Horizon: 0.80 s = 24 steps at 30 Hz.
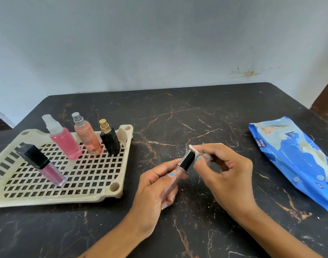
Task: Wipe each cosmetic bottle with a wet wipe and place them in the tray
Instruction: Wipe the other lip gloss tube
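Seen from the head camera, a person worked at a dark marbled worktop (pixel 178 116), cleaning a small lip gloss tube (pixel 185 161) held just above it, near the middle. The left hand (pixel 155 185) had its grip wrapped round the clear lower body of the tube, fingers curled about it, the black cap pointing up and away. The right hand (pixel 222 170) pinched a bunched wet wipe (pixel 197 152) between thumb and fingertips and pressed it against the cap's top end; that grip was narrow and closed on the wipe.

To the left sat a cream slotted tray (pixel 107 194) that already carried four items: a pink spray bottle (pixel 64 140), a peach spray bottle (pixel 87 135) and a black bottle with a gold cap (pixel 110 139) stood upright in a row along its far side, while a pink lip gloss with a black cap (pixel 41 164) stood near the front left. A blue pack of wipes (pixel 297 159) lay well apart on the right, a wipe trailing from its opening.

Judged by the layout, the job looked nearly finished. No other bottle was visible on the worktop outside the tray, so the tube in hand appeared to be the last, with its wiping under way and its placing in the tray not yet done.
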### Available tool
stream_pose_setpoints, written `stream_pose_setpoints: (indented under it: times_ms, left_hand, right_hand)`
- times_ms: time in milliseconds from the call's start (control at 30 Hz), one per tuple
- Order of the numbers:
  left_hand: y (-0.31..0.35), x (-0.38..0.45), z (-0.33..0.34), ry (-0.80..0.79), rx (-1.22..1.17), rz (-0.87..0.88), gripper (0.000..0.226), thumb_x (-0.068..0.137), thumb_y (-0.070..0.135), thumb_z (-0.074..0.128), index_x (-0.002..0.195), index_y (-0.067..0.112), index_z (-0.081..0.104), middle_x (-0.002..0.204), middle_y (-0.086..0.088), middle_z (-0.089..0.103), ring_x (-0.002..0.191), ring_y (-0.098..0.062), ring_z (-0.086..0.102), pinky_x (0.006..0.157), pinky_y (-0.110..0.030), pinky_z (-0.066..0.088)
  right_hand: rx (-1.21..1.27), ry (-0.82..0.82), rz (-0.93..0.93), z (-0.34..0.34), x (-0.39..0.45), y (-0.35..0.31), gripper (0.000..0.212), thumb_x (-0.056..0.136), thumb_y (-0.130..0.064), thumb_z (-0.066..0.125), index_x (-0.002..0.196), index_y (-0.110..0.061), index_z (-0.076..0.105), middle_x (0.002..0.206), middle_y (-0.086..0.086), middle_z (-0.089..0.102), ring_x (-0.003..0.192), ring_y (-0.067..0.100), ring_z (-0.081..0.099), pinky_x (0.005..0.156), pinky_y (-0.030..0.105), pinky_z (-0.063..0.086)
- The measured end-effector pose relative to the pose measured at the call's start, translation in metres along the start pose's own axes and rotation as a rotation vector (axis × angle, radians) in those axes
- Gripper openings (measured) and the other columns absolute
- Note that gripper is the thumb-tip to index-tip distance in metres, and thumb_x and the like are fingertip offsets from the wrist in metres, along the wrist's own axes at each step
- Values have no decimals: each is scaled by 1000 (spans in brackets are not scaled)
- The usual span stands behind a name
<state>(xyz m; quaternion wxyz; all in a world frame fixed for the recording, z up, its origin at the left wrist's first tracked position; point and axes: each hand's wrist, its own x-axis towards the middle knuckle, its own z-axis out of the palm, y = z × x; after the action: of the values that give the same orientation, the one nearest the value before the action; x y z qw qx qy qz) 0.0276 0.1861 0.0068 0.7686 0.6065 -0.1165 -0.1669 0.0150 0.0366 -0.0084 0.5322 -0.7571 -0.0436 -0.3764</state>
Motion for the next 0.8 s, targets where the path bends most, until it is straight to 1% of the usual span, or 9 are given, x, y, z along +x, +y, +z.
stream_pose_setpoints:
  times_ms: [100,167,233,367,467,567,633,733,800]
  left_hand:
    - [-2,1,0,5,6,-7,32,74,20,53,96,30,74,75,-4,67,43,-6,38,39,-18,24]
    - [-4,2,0,31,-19,-21,32,76,22,51,98,27,74,71,-6,62,46,-6,40,40,-17,28]
    - [-3,3,1,55,-62,-12,28,82,28,52,98,21,74,64,-3,55,50,-6,43,42,-17,32]
    - [0,3,0,86,-183,-43,41,81,44,43,70,21,74,65,4,60,60,-3,54,55,-17,42]
    - [-2,5,-2,45,-259,-45,35,93,33,45,68,19,67,63,4,55,61,-4,55,58,-16,47]
    - [-4,6,-3,28,-199,-47,22,84,24,48,83,13,67,67,0,59,59,-6,55,54,-15,45]
    - [-3,7,-2,21,-121,-46,29,83,22,51,101,9,70,73,-5,57,59,-7,49,51,-15,39]
    - [-3,6,-2,41,-101,-54,31,83,29,50,99,15,73,71,-5,48,57,-7,41,50,-18,33]
    - [-3,5,-1,63,-153,-67,44,82,39,41,98,13,73,74,-5,55,60,-7,46,55,-20,36]
  right_hand:
    - [-69,32,-109,1,-2,1,19,80,-17,62,94,-16,74,83,-6,68,72,6,63,65,11,51]
    - [-151,1,-209,5,-7,3,15,83,-13,64,93,-10,76,93,-2,68,82,2,64,74,10,51]
    - [-190,-74,-293,12,-15,4,13,84,-9,66,90,-4,77,98,3,68,91,6,65,83,17,53]
    - [-228,-233,-485,19,-23,-1,14,88,-5,64,95,0,75,106,3,63,92,19,65,82,27,54]
    - [-265,-311,-596,18,-26,-3,18,93,-8,59,95,1,75,104,5,66,85,22,64,81,26,53]
    - [-244,-204,-488,17,-24,-1,16,90,-7,61,94,-1,76,103,5,67,90,18,65,84,22,53]
    - [-270,-96,-403,14,-17,2,17,88,-6,62,95,0,76,103,6,66,95,13,64,87,18,51]
    - [-323,-64,-373,12,-11,3,20,88,-6,61,101,0,74,104,9,66,100,10,61,90,13,48]
    - [-306,-121,-407,14,-15,3,17,88,-4,62,98,1,75,104,9,67,97,16,64,87,19,52]
